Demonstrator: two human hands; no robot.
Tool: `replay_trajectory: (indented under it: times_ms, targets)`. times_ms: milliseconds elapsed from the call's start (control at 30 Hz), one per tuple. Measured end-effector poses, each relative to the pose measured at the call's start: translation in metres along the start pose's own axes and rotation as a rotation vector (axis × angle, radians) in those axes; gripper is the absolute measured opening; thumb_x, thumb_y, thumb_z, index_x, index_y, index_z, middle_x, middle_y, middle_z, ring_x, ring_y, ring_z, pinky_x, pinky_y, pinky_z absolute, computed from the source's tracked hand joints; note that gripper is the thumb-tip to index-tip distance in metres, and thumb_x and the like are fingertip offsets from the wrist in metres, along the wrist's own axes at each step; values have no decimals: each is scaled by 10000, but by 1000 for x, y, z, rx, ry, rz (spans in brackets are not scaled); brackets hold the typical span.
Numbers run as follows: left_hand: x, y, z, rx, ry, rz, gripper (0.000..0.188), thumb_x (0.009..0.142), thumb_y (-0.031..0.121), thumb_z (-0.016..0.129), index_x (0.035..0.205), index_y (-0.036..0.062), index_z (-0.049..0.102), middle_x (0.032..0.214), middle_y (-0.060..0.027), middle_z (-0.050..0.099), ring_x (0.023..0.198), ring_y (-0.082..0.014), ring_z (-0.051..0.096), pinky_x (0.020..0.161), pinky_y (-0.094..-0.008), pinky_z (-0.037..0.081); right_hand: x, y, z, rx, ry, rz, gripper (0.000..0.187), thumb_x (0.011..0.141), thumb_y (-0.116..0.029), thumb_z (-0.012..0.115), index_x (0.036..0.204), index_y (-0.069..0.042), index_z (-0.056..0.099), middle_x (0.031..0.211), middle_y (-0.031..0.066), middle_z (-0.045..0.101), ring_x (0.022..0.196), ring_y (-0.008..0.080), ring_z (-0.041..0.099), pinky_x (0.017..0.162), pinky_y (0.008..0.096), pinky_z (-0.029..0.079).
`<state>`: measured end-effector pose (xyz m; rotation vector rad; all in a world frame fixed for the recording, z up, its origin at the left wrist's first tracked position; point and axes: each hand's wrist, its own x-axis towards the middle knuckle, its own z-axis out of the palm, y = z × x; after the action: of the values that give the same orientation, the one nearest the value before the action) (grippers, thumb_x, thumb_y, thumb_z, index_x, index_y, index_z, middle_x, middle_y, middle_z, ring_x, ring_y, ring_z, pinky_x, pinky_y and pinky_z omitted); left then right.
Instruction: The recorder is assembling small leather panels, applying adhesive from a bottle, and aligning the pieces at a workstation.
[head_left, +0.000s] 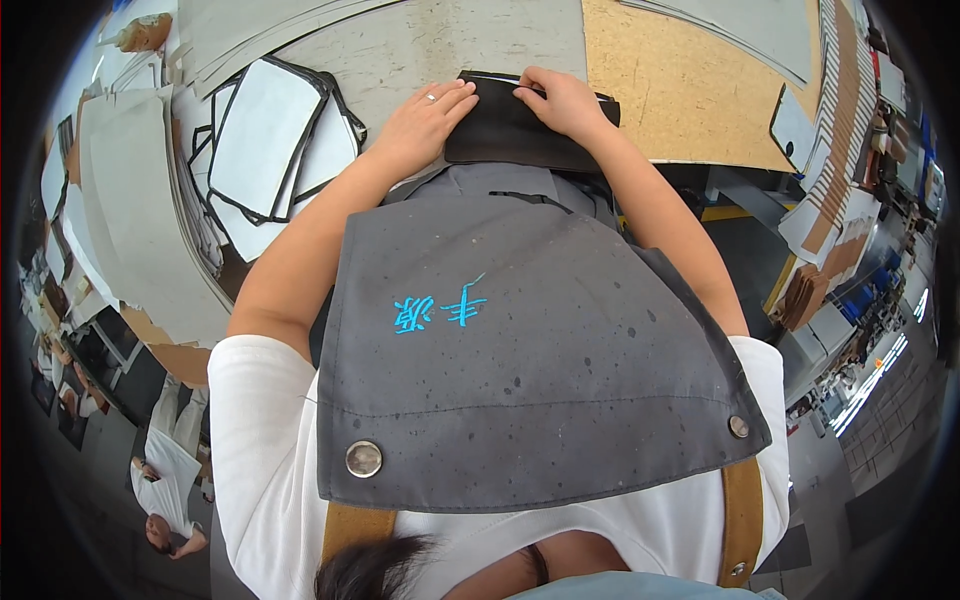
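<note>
A black, leather-like sheet (525, 138) lies at the table's near edge, just beyond my apron. White shows along its far edge, where the material seems to be turned over. My left hand (437, 115), with a ring on it, rests flat on the sheet's far left corner, fingers stretched out. At the far edge my right hand (562, 103) is closed, thumb and fingers pinching the black material. What lies under the right fingers is partly hidden.
White panels with black borders (268, 130) are piled to the left, beside stacked grey boards (130, 200). A tan board (680, 85) covers the right of the table, with a small white panel (793, 125) at its edge. Another person (168, 480) is at lower left.
</note>
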<state>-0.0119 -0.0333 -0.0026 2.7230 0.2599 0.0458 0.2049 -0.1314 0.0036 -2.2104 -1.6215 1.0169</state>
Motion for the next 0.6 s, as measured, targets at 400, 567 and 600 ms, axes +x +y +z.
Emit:
replay_trajectory:
  times_ms: [400, 567, 600]
  targets:
    - [22, 8, -18, 64, -197, -66, 538, 713, -18, 515, 1246, 39, 462, 1188, -44, 500, 1124, -212, 469, 925, -317, 399, 5, -13, 8, -60, 46, 133, 197, 795, -301, 587, 811, -104, 587, 745, 90, 628, 734, 292, 603, 618, 384, 461]
    - [33, 21, -12, 41, -152, 47, 467, 765, 59, 526, 1223, -6, 465, 1223, -96, 480, 1109, -262, 473, 943, -349, 378, 10, -20, 1, -86, -66, 226, 215, 804, -306, 563, 872, -110, 624, 817, 100, 652, 806, 287, 619, 696, 388, 484]
    - [32, 25, -7, 41, -127, 47, 415, 815, 83, 503, 1214, -26, 461, 1246, -132, 462, 1104, -287, 473, 941, -359, 380, 10, -19, 0, -105, -85, 227, 253, 801, -335, 572, 887, -105, 631, 826, 103, 655, 815, 282, 622, 703, 384, 486]
